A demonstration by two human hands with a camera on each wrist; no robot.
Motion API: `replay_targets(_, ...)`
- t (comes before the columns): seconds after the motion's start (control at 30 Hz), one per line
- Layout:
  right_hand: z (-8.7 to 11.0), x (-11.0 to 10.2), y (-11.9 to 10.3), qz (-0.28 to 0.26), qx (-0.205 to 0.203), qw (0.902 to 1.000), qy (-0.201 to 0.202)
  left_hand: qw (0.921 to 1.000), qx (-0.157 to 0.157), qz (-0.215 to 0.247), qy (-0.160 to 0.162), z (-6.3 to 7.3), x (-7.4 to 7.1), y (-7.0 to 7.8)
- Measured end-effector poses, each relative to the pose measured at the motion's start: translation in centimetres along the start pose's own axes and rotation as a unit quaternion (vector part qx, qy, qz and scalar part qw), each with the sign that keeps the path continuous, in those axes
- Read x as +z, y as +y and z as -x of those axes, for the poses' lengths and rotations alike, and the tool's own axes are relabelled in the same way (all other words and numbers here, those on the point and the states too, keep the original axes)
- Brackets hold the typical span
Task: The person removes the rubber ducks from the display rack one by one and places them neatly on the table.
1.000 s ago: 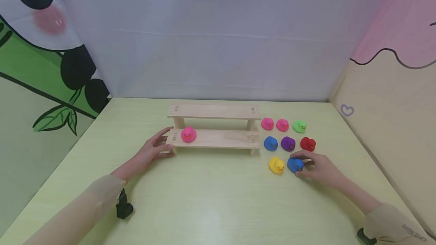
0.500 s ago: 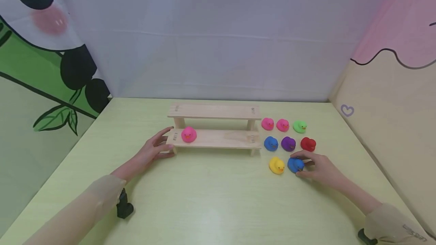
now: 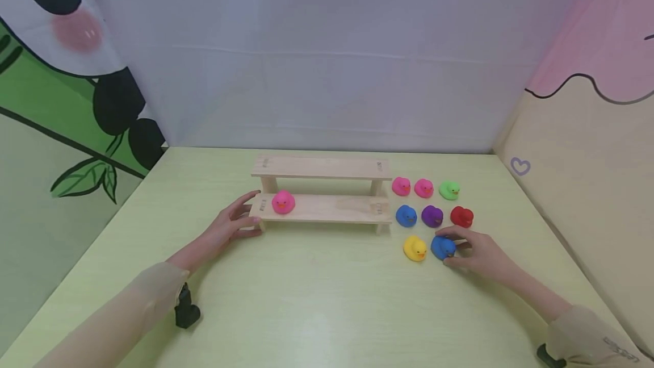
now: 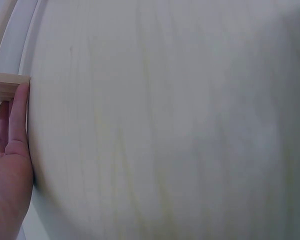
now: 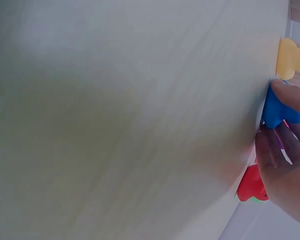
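Thumb and fingers of my right hand (image 3: pixel 477 251) pinch a blue rubber duck (image 3: pixel 442 247) at the right front of the table; the right wrist view shows the blue duck (image 5: pixel 276 106) between them. Close on its left sits a yellow duck (image 3: pixel 415 248). My left hand (image 3: pixel 232 220) touches the left end of a two-step wooden shelf (image 3: pixel 332 208), its fingers fairly straight; in the left wrist view they lie against the wood (image 4: pixel 10 80). On the lower step, near that hand, stands a pink duck (image 3: pixel 283 202).
Right of the shelf, two pink ducks (image 3: pixel 401 186) and a green duck (image 3: pixel 449 190) form a back row. Before them sit another blue duck (image 3: pixel 406 216), a purple duck (image 3: pixel 432 216) and a red duck (image 3: pixel 462 217). A pale wall (image 3: pixel 332 72) stands behind the table.
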State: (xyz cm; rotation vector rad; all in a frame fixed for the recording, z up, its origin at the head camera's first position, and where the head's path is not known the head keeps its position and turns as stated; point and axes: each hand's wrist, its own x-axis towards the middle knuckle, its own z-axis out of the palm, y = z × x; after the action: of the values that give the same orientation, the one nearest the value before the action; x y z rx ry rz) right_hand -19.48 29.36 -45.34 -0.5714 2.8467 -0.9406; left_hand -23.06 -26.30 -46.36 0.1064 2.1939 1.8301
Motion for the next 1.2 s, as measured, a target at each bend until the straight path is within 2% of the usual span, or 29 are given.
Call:
replay_targets(0.27, 0.3, -0.4, -0.9, -0.001, 0.013, 0.9998, -0.013, 0.9997, -0.019, -0.016, 0.007, 0.0, 0.1, 0.0)
replay_targets(0.6, -0.1, -1.4, -2.4, 0.003, -0.019, 0.9998, 0.001, 0.9996, -0.016, -0.022, 0.005, 0.0, 0.2, 0.0)
replay_targets(0.9, -1.8, -2.1, -4.6, -0.004, -0.074, 0.9971, 0.015, 0.9998, -0.014, -0.016, 0.004, 0.2, 0.3, 0.3)
replay_targets(1.1, -3.4, -1.6, -6.7, -0.019, -0.058, 0.998, 0.014, 0.9998, -0.01, -0.014, 0.005, 0.2, 0.2, 0.3)
replay_targets(1.2, -4.3, -0.8, -7.8, -0.039, -0.066, 0.997, 0.01, 0.9999, -0.009, -0.011, 0.006, 0.2, 0.3, 0.2)
